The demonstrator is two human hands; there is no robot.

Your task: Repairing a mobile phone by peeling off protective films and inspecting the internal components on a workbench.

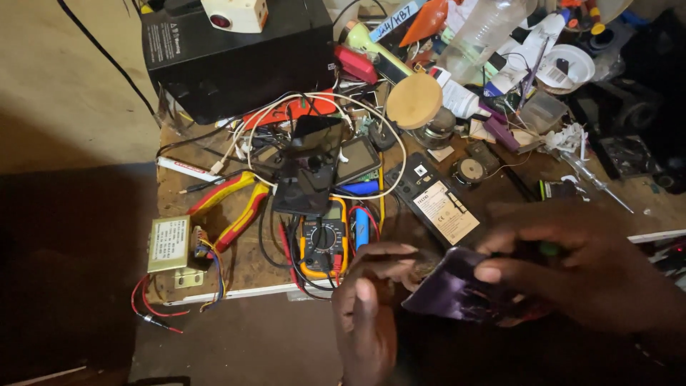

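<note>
The left hand (368, 307) and the right hand (572, 268) both hold a phone (457, 289) with a shiny purple back. It is low down in front of the bench (243, 264), tilted. The left fingers curl on its left edge. The right fingers pinch its top edge, and something small and green (549, 249) shows under them. I cannot tell what it is. On the bench, just beside the left hand, lies a meter (323, 241). Pliers (232, 204) with red and yellow handles lie further left. A black battery (437, 202) lies just above the phone.
</note>
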